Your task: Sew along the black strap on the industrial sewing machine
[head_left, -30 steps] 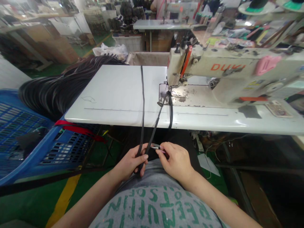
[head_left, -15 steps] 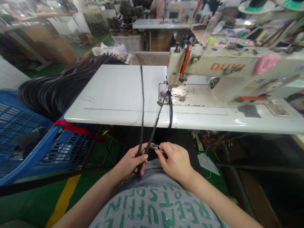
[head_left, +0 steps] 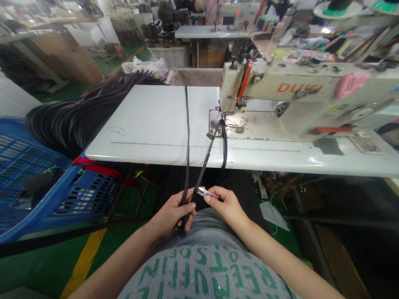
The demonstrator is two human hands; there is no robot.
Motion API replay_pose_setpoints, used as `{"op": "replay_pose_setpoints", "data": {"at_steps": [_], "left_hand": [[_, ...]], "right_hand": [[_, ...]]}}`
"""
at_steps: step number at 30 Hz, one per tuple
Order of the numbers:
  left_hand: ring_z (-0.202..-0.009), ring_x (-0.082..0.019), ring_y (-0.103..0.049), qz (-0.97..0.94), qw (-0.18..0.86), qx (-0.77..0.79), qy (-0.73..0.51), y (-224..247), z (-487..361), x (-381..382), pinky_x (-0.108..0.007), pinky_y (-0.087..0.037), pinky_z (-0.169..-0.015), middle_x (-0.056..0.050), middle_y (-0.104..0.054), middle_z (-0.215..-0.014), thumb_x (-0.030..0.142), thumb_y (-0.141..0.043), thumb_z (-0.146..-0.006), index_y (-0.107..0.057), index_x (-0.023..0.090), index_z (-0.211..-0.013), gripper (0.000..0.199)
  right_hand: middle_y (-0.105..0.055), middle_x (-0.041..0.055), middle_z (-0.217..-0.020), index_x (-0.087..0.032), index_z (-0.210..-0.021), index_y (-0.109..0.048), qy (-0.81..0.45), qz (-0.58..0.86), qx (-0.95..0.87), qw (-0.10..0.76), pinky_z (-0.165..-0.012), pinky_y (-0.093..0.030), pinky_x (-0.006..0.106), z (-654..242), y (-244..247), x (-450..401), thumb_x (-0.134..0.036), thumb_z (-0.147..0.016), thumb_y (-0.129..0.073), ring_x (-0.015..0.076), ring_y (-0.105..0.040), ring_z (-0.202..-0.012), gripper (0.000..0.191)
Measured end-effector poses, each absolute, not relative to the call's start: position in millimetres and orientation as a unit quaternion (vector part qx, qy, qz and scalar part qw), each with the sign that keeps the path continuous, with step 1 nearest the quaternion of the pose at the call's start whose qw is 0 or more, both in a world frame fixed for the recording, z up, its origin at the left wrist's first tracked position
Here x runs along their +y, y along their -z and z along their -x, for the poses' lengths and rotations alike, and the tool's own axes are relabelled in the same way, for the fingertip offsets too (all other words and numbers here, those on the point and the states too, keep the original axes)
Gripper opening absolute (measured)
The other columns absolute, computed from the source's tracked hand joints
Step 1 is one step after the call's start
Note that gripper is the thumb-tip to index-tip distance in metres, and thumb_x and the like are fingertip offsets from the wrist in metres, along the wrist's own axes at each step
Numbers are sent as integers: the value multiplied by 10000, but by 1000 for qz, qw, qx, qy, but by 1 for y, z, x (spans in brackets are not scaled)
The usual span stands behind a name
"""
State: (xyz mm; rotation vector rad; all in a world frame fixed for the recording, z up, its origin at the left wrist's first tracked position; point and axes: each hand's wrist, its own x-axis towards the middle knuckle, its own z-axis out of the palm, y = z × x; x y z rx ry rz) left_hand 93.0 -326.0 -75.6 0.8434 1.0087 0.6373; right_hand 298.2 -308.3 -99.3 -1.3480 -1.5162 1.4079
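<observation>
My left hand (head_left: 176,211) is closed around a black cord (head_left: 188,153), which runs in two lengths up onto the white table. One length crosses the table to its far edge; the other slants to the needle area of the sewing machine (head_left: 229,93). My right hand (head_left: 225,201) grips a pair of thread snips (head_left: 208,192) with a pinkish handle. Their blades are apart and point left, close beside the slanting length near my left fingers. Another black strip hangs from under the presser foot over the table's front edge.
A white sewing table (head_left: 149,124) spans the middle. To the left stand a blue plastic basket (head_left: 84,199) and a large heap of black cords (head_left: 62,120). A pink object (head_left: 352,85) sits on the machine arm. Thread cones are at upper right.
My right hand has turned so that the snips show more fully, with the blades now spread beside the cord. My left hand keeps its hold nearly in place.
</observation>
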Motion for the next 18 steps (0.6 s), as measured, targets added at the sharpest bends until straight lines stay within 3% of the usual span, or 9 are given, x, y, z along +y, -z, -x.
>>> {"op": "replay_pose_setpoints", "data": {"at_steps": [7,14,18], "left_hand": [[-396,-75,-582,-385,741,470,-286,80,-93,-327,-174,-194,-361,23,-615,-768,436,-746,-862,-553,155,-1465,693],[-405,-66,-583,-405,737,461,-285,77,-92,-325,-168,-219,-365,26,-609,-775,414,-731,-876,-539,182,-1499,692],[-410,-64,-578,-408,735,465,-278,79,-90,-324,-164,-220,-366,27,-603,-774,412,-727,-882,-515,200,-1527,712]], "right_hand": [[-598,-11,-684,-211,-762,-670,-366,564,-675,303,-633,-372,273,-300,82,-314,-337,-906,-668,160,-529,-666,192],[-391,-78,-571,-198,-712,-605,-661,486,-453,349,-530,-258,248,-296,99,-310,-566,-812,-740,110,-329,-544,404],[-399,-72,-570,-204,-718,-609,-636,507,-480,327,-531,-264,254,-296,96,-310,-532,-836,-703,119,-347,-541,362]]}}
